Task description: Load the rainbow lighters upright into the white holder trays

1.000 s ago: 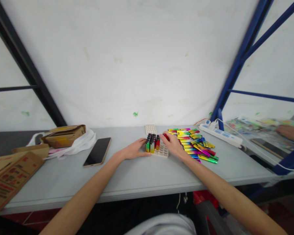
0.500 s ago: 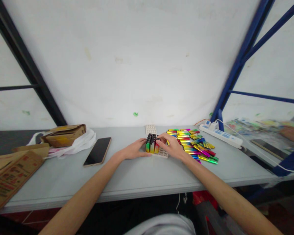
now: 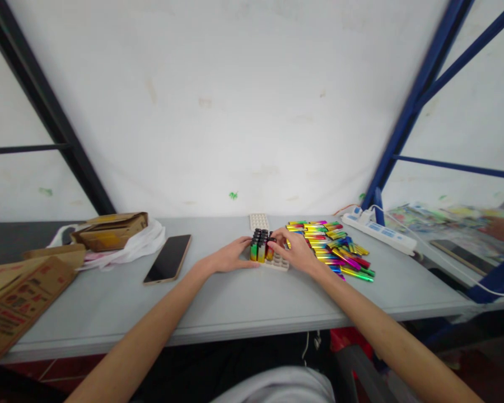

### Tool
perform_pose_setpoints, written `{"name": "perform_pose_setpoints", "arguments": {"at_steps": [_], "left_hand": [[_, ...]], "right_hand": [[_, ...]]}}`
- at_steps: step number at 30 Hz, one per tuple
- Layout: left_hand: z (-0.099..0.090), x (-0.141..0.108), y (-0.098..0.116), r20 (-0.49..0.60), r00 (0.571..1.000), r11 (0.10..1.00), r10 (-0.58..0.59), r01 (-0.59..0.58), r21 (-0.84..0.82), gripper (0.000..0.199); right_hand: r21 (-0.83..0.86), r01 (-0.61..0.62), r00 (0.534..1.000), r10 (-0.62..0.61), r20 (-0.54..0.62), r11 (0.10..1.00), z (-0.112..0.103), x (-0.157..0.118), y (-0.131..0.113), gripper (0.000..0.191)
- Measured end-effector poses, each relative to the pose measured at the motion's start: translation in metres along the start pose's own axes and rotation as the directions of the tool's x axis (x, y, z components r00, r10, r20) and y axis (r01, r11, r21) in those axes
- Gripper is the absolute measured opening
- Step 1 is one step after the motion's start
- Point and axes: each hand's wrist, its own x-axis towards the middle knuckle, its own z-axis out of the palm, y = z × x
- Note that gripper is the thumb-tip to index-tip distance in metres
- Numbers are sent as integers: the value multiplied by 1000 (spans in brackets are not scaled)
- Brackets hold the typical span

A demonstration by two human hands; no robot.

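Note:
Several shiny multicoloured lighters (image 3: 258, 251) with black tops stand upright, close together, in the left part of a white tray with holes (image 3: 280, 264). My left hand (image 3: 231, 256) rests at the left end of the tray, fingers and thumb stretched apart beside the standing lighters. Its fingertips seem to touch the outermost ones. With thumb and fingers, my right hand (image 3: 292, 249) pinches the black top of a lighter at the right edge of the group, over the tray; the fingers partly hide it.
Loose metallic lighters (image 3: 340, 252) lie piled right of my right hand. Another white tray (image 3: 259, 221) lies behind by the wall. A phone (image 3: 168, 258), cardboard boxes (image 3: 109, 232) and a white bag are left. A power strip (image 3: 380, 230) and blue frame stand right; beyond, a person's blurred hand.
My right hand and the lighter in it have shifted very slightly at the right edge of the group. My left hand has stayed in place.

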Motion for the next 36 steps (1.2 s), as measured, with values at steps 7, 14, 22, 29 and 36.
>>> {"name": "perform_pose_setpoints", "arguments": {"at_steps": [7, 14, 22, 29, 36], "left_hand": [[-1, 0, 2, 3, 1000, 1000, -5, 5, -1, 85], [0, 0, 0, 4, 1000, 1000, 14, -14, 22, 84], [1, 0, -2, 7, 1000, 1000, -5, 5, 20, 85], [1, 0, -3, 17, 999, 999, -52, 51, 15, 89], [1, 0, -2, 7, 999, 999, -47, 47, -4, 89]], "right_hand": [[-9, 25, 999, -25, 33, 1000, -3, 0, -1, 30], [-39, 124, 992, -123, 30, 991, -5, 0, 0, 31], [-52, 88, 996, -89, -29, 995, -9, 1, -1, 30], [-256, -62, 998, 60, -16, 965, -76, -6, 11, 30], [-412, -126, 942, 240, 237, 902, -139, -77, 9, 28]]}}
